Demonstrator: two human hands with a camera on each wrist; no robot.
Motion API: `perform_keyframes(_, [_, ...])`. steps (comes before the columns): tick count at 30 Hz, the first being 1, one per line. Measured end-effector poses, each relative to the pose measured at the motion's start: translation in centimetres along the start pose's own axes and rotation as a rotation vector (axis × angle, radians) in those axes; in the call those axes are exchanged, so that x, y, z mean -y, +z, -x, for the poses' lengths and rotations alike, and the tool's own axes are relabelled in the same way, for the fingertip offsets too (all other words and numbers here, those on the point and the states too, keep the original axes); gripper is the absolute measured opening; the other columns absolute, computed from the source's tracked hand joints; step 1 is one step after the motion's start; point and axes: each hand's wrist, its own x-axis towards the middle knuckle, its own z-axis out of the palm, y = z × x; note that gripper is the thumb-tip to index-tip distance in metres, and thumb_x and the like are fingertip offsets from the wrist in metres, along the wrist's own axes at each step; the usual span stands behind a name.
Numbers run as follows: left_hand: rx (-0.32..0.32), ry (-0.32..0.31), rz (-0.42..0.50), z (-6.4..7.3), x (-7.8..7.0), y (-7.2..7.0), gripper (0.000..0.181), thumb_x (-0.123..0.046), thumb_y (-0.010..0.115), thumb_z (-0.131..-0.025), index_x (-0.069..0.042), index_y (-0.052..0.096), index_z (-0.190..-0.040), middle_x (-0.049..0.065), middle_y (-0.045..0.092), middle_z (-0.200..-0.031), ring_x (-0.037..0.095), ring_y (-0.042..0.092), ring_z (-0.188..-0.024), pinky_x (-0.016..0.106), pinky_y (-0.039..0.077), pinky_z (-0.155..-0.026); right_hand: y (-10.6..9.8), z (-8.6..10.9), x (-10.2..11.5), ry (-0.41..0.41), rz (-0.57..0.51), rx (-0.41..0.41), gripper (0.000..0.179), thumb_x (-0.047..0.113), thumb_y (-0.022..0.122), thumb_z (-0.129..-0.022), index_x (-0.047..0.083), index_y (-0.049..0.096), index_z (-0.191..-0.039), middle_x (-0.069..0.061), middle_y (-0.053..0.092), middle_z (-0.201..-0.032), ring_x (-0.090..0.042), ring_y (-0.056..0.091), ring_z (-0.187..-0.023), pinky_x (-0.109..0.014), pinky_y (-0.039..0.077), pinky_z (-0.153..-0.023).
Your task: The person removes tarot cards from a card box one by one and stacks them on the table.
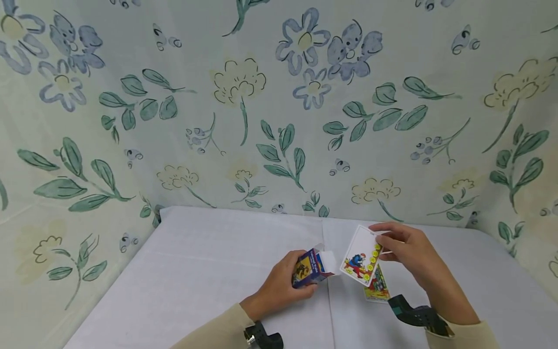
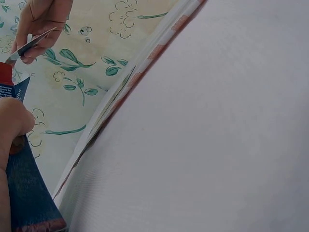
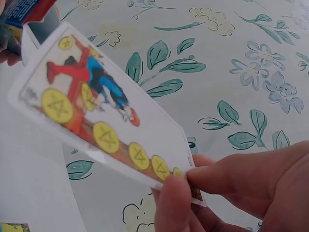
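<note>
My left hand (image 1: 281, 282) grips a small blue card box (image 1: 304, 272) with a yellow picture on it. The box lies tilted in my hand, its white flap open toward the right. Between thumb and fingers, my right hand (image 1: 411, 248) pinches a tarot card (image 1: 358, 249) by its edge, just right of the box's mouth. In the right wrist view, that card (image 3: 108, 92) shows a figure in blue and red beside a column of yellow star coins. Under it, a colourful card (image 1: 378, 287) lies on the white tabletop, partly covered in the head view.
A white cloth (image 1: 209, 252) covers the table. Behind and at both sides hangs a curtain (image 1: 279, 106) printed with flowers and leaves, meeting the table's far edge. Dark straps with devices sit on both wrists, below beige sleeves (image 1: 218, 327).
</note>
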Motion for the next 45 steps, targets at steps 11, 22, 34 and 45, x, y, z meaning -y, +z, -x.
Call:
perform_keyframes(11, [-0.021,0.065,-0.002,0.1,0.1,-0.1,0.069,-0.043,0.070,-0.085,-0.015,0.039,-0.139,-0.003,0.052,-0.125,0.006,0.051,-0.104,0.024,0.047,-0.089,-0.6,0.3,-0.3,-0.029,0.113,-0.004,0.036,0.011,0.057,-0.094,0.005,0.058,-0.130,-0.020,0.061,-0.115,-0.024,0.061,-0.089,-0.026,0.054,-0.073])
perform_keyframes(22, [-0.015,0.047,0.004,0.1,-0.1,-0.2,0.069,-0.042,0.071,-0.084,-0.015,0.039,-0.139,-0.002,0.052,-0.124,0.006,0.051,-0.103,0.024,0.047,-0.088,-1.0,0.2,-1.1,0.003,0.124,-0.025,0.043,0.023,0.061,-0.094,0.004,0.054,-0.132,-0.021,0.060,-0.117,-0.023,0.061,-0.091,-0.025,0.051,-0.072])
perform_keyframes(34, [-0.014,0.044,0.007,0.1,-0.1,-0.2,0.069,-0.041,0.071,-0.084,-0.015,0.039,-0.139,-0.003,0.052,-0.125,0.006,0.051,-0.104,0.025,0.047,-0.089,-1.1,-0.3,-2.1,0.084,0.122,-0.046,0.048,0.025,0.062,-0.093,0.000,0.051,-0.133,-0.023,0.062,-0.117,-0.025,0.063,-0.093,-0.038,0.053,-0.082])
perform_keyframes(45, [-0.019,0.044,0.006,0.1,-0.2,-0.2,0.069,-0.039,0.072,-0.083,-0.015,0.039,-0.139,-0.003,0.052,-0.125,0.006,0.051,-0.104,0.025,0.047,-0.089,-1.3,-1.0,-3.8,0.137,0.100,-0.019,0.053,0.031,0.064,-0.092,-0.004,0.050,-0.130,-0.023,0.062,-0.117,-0.025,0.064,-0.095,-0.039,0.053,-0.084])
